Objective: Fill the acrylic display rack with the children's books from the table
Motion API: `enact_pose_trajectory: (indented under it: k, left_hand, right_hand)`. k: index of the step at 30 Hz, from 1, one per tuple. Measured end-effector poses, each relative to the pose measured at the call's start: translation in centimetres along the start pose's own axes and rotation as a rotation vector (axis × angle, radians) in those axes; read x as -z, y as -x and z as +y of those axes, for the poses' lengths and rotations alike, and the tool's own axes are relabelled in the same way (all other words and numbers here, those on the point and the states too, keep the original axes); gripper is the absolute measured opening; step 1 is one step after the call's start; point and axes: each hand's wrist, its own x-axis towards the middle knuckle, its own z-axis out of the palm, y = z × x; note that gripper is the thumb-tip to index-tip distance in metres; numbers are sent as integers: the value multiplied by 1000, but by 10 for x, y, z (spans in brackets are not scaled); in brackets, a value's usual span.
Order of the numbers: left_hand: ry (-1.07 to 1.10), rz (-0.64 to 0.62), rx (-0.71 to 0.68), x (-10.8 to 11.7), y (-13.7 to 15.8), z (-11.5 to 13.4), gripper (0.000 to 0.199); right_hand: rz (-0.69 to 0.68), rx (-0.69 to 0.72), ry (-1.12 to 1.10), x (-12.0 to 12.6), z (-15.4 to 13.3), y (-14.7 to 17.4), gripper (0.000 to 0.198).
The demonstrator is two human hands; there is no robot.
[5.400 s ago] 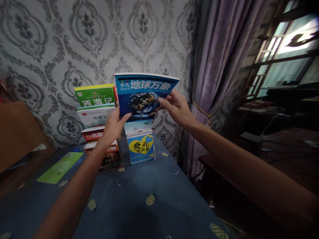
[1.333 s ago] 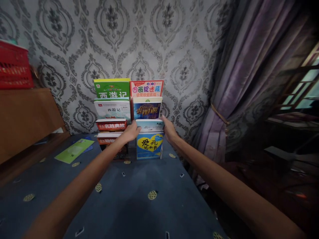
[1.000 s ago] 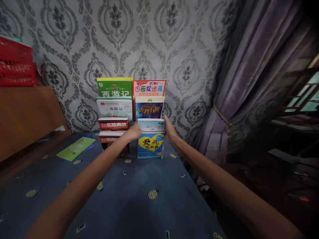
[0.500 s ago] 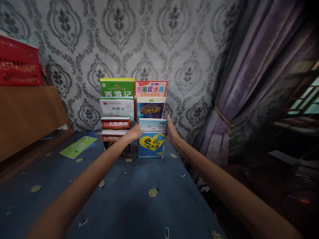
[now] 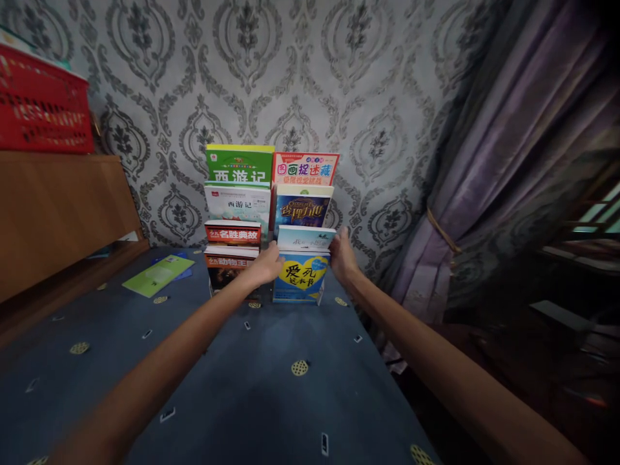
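Observation:
A light-blue book (image 5: 306,238) stands in the right column of a tiered group of books, behind a blue book with a yellow heart (image 5: 301,279). At its left edge is my left hand (image 5: 267,263), with curled fingers closed against the book's side. My right hand (image 5: 345,257) is at its right edge, fingers pointing up and apart; part of this hand is hidden. Behind stand a dark-blue book (image 5: 303,208) and a pink-red book (image 5: 306,168). The left column has a green book (image 5: 241,165), a pale book (image 5: 237,203) and two red-topped books (image 5: 232,234).
A green booklet (image 5: 157,276) lies over a blue one (image 5: 184,274) on the dark-blue patterned cloth (image 5: 252,387). At left, a red basket (image 5: 43,106) sits on a wooden cabinet (image 5: 58,219). A tied purple curtain (image 5: 426,258) hangs at right by the patterned wall.
The view has shifted, moving the books slightly right and up in the picture. My right hand's fingers have lifted slightly off the light-blue book's edge. My left hand stays at its left side.

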Motion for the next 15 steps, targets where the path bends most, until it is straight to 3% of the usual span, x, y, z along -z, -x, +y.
enact_pose_trajectory:
  k: [4,8,11,15]
  left_hand:
    - [-22,14,-141,-5,56,-7,59]
    - [12,-66,-138,-16,113,-30,53]
    - [16,-63,-68,-20,137,-61,42]
    - [-53,32,-20,-16,150,-117,31]
  right_hand:
    - [10,42,37,3,5,8,78]
    - [3,89,58,2,13,23,73]
    - [38,114,56,2,21,31,68]
    - [102,147,52,4,36,35,66]
